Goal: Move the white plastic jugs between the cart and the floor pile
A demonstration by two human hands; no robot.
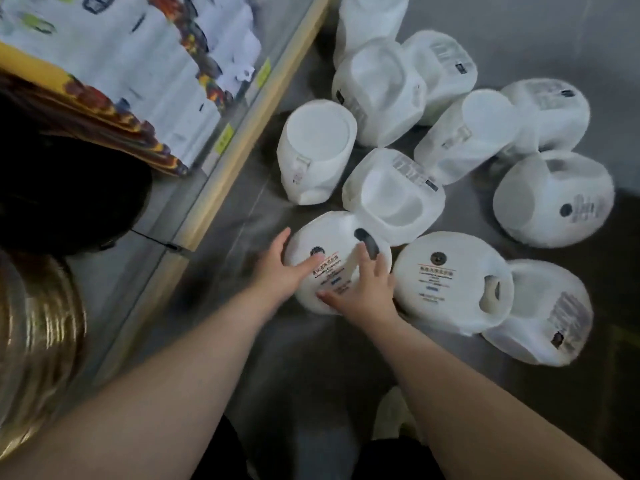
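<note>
A white, smooth plastic detergent jug with a dark handle slot (337, 268) lies flat on its broad side on the grey floor (311, 358), label up, nearest of a loose cluster of similar jugs. The left hand (280, 271) rests on its left edge, fingers straight and spread, thumb lying across the printed label. The right hand (367, 292) lies on the jug's right half, fingers straight and fanned toward the handle slot, thumb stretched along the lower rim. Neither hand curls round anything; both simply press flat on the rounded shell.

Just beside it on the right lies a second white label-up jug (450, 282), touching or nearly touching the first. Behind them, other white jugs (394, 195) lie on their sides or stand upright, their moulded hollows and flat caps showing. The small print on every label is too blurred to read.

Along the left runs a pale wooden shelf edge (242, 133) carrying yellow price tags, with white packaged goods (121, 71) above it, cut off by the frame. A dark blurred mass fills the left edge and cannot be made out.
</note>
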